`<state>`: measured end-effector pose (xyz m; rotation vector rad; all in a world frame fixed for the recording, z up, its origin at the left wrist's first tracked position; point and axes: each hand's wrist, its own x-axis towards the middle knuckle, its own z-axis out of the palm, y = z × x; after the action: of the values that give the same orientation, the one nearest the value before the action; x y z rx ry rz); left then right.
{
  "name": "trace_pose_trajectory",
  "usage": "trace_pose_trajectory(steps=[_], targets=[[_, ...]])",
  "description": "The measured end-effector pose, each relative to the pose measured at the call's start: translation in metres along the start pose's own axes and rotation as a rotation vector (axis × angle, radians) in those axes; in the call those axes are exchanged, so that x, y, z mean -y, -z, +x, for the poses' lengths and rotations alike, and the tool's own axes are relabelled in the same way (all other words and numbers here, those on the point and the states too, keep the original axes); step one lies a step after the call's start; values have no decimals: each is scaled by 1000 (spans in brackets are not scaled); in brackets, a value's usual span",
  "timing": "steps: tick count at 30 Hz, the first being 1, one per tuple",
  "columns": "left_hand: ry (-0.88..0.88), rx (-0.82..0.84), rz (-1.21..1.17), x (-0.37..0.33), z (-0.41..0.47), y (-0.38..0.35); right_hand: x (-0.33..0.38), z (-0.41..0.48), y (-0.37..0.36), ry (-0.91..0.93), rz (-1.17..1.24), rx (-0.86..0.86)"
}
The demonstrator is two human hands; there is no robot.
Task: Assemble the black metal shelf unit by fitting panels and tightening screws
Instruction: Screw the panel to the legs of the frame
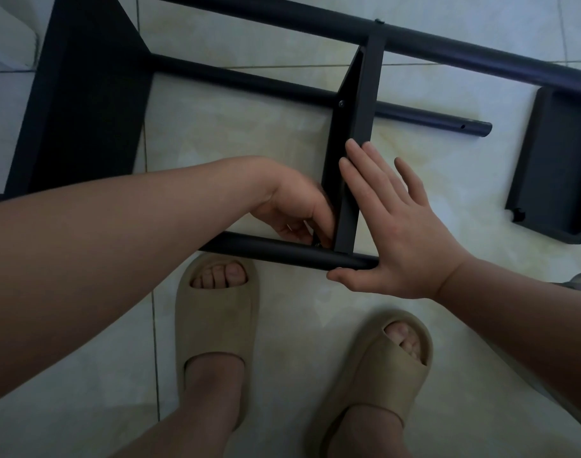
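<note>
At far left I see a broad black end panel (84, 104) of the shelf unit, which lies on its side on the tiled floor (236, 133). Three black tubes run rightward from it: the far tube (414, 38), the middle tube (249, 82) and the near tube (282, 251), which is closest to my view.

My left hand (295, 206) reaches in over the near tube, its fingers curled down into the corner where the middle panel (352, 137) meets that tube. Something small and dark sits at the fingertips. I cannot tell what it is, or whether the hand truly grips it.

The middle panel stands on edge across the tubes, and a screw head (341, 103) shows where it crosses the middle tube.

My right hand (391, 233) is released and flat. Its straight fingers press against the panel's right face, and its thumb lies along the underside of the near tube's end. So the panel sits directly between my two hands, touching the right one.

At far right a loose panel (553, 173) lies flat on the floor, well apart from both hands. Below the near tube, two feet in beige slippers (216, 312) stand on the tiles.
</note>
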<state>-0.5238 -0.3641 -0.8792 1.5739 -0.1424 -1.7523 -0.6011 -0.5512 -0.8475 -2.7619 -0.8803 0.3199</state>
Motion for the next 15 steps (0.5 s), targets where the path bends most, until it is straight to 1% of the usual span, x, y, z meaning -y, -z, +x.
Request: trace_pose_trajectory(steps=[5,9,15], targets=[[-23,19,-38,1,2,0,0,0,-1,4,1,-8],[-46,36,-2,-3,0,3,0,0,-1,4,2,-9],[-25,58,-19,1,0,3,-1,0,-1,4,0,-5]])
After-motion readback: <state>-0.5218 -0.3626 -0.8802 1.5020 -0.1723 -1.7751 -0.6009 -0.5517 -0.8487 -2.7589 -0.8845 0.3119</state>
